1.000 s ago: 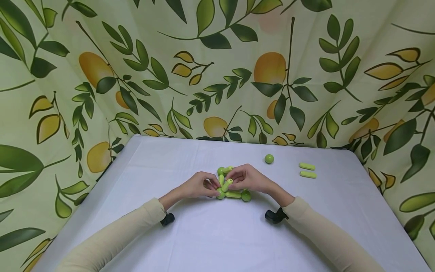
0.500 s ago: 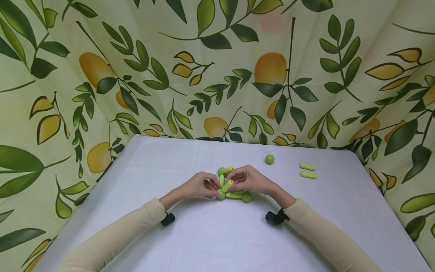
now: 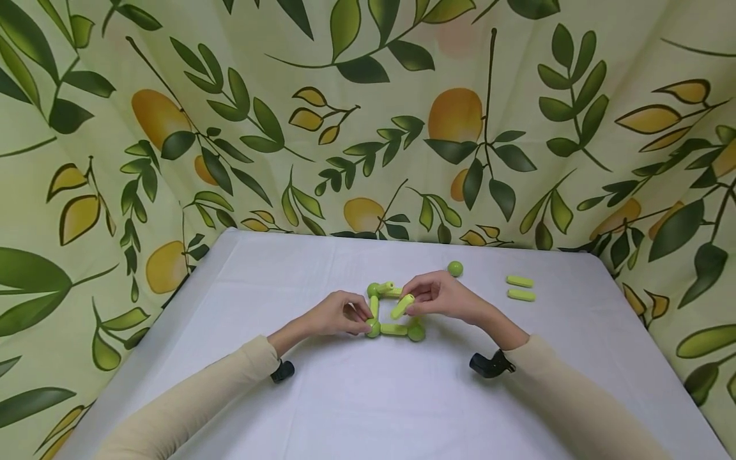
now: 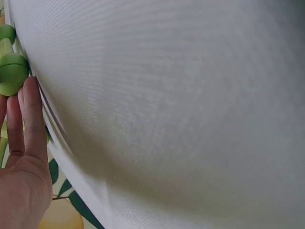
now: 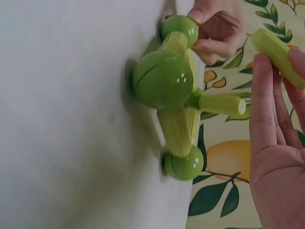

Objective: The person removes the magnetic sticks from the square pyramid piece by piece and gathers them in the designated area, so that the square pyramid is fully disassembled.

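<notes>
Hands (image 3: 397, 310) on green stick-and-ball frame (image 3: 393, 329)

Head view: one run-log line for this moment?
left hand: holds ball-and-stick frame | right hand: pinches loose stick above frame | spare: ball, two sticks

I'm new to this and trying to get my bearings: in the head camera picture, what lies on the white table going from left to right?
Left hand → green ball-and-rod frame → right hand, holding a loose rod → lone green ball → two spare rods.
</notes>
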### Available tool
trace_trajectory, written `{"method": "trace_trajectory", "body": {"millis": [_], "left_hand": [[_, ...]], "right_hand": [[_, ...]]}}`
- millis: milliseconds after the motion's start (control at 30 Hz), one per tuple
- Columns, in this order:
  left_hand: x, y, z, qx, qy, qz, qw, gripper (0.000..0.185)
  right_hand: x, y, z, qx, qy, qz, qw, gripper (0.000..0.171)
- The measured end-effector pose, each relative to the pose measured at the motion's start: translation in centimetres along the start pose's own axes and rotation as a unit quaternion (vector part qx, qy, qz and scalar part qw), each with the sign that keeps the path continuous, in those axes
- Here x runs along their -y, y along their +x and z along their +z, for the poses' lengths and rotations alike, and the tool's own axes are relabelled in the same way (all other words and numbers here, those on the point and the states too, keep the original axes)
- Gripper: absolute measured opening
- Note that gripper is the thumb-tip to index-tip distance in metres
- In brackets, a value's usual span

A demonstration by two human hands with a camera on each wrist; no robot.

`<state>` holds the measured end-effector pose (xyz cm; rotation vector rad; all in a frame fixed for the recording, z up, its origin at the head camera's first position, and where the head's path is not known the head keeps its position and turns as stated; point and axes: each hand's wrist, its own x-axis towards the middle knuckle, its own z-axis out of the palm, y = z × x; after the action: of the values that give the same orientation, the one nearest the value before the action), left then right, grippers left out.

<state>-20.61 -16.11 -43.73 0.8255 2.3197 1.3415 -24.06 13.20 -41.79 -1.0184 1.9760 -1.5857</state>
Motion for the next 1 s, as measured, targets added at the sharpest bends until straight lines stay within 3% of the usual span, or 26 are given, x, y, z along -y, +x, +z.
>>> {"method": "trace_trajectory", "body": {"millis": [233, 533, 800, 1000], "left_hand": [[-2.4, -0.8, -0.2, 0.000, -0.006, 0.012, 0.9999, 0.015], [-2.5, -0.7, -0.3, 0.003, -0.008, 0.005, 0.9999, 0.015], [-2.6, -0.8, -0.3, 0.004, -0.007, 0.003, 1.0000, 0.016], [0.2, 0.0, 0.0, 0.002, -0.001, 0.006, 1.0000, 0.017]], "right_hand": [[-0.2, -2.3, -1.6, -0.012, 0.015, -0.005, 1.000, 0.027], [-0.9, -5.3, -3.5, -0.045, 0.025, 0.017, 0.999, 0.025], [-1.3, -7.2, -4.4, -0.075, -0.004, 0.042, 0.996, 0.028], [-1.5, -8.3, -5.1, -0.077, -0.013, 0.050, 0.996, 0.029]]}}
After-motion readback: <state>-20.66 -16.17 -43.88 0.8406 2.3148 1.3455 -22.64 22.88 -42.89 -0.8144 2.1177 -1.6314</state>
